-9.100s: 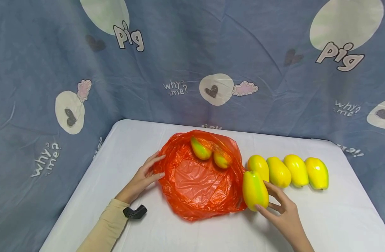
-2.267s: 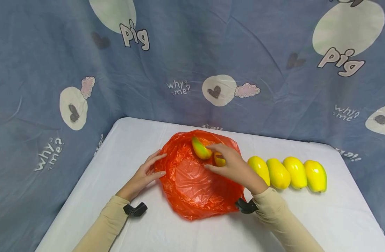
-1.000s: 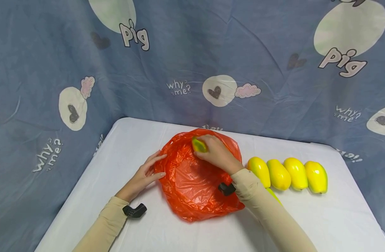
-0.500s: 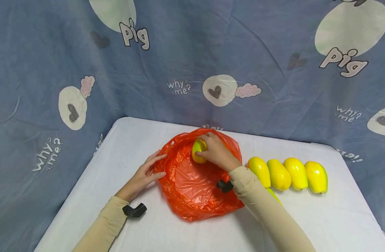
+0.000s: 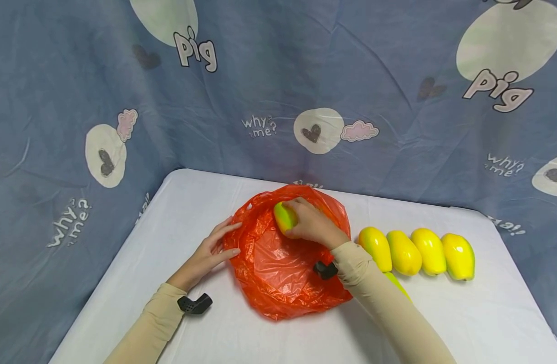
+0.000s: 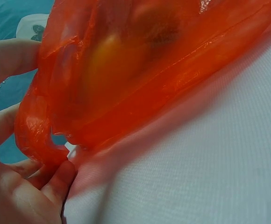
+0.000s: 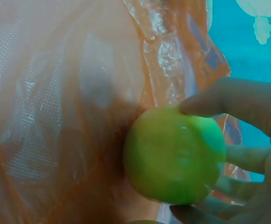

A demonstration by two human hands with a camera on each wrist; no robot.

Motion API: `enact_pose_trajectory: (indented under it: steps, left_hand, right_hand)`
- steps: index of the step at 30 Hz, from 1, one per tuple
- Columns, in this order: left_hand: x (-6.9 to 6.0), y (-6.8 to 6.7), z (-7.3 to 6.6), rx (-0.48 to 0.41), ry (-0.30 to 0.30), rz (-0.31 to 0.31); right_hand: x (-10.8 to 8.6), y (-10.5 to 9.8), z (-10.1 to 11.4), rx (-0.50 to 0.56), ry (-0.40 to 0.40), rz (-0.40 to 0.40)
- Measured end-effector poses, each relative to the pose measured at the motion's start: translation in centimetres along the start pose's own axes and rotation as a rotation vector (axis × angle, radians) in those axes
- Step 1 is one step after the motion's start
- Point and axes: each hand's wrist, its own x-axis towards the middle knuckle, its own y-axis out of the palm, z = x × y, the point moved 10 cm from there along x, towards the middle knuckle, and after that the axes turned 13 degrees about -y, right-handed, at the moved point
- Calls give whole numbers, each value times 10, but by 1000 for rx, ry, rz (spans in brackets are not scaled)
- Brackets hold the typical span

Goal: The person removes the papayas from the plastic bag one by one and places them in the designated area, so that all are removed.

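Observation:
A red plastic bag (image 5: 285, 263) lies spread on the table with its mouth facing up. My left hand (image 5: 207, 255) holds its left rim, thumb and fingers on either side of the thin plastic, as the left wrist view (image 6: 25, 186) shows. Inside the bag, toward the back, my right hand (image 5: 314, 225) grips a yellow-green papaya (image 5: 284, 217). In the right wrist view, thumb and fingers wrap round one side of this papaya (image 7: 173, 156). Another papaya, seen in the earlier head frames, is hidden behind the right hand now.
Several yellow papayas (image 5: 427, 251) stand in a row right of the bag. One more papaya (image 5: 398, 284) shows partly from behind my right sleeve. The white table (image 5: 478, 323) ends at a blue patterned cloth (image 5: 269, 91) behind it.
My right hand has moved from a papaya right of the bag into the bag and taken hold of one inside, which it has tilted. The left hand stays on the rim.

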Motion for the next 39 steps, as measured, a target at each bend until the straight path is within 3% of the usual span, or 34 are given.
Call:
enact_pose_trajectory:
  steps: [16,39]
  left_hand:
    - [0,0,1,0,-7,0]
    - [0,0,0,-24,3,10]
  right_hand:
    - [-4,3,11,-9,-58,12]
    - [-54,-20,29,118,-158,-190]
